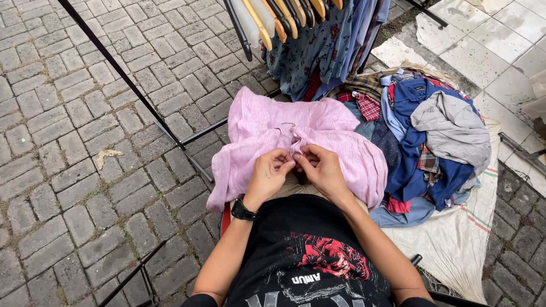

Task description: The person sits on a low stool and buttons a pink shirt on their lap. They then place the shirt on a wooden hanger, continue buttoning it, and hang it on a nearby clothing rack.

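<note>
Pink blouse lies spread across the person's lap, front side up, its far part draped toward the foot of a black clothes rack. A thin wire hanger shows at the neckline, so the hanger seems already slipped inside, and the work now is at the placket just below it. Both hands meet there. The left hand, with a black watch on the wrist, has its fingers curled close and pinching a fold of the pink cloth; the right hand pinches the facing edge, fingertips nearly touching the left's. It may be a button they are closing, though it is too small to tell from here. To the right, a heap of clothes waits on a pale sack, none of it hung, while garments on hangers crowd the rack above.
</note>
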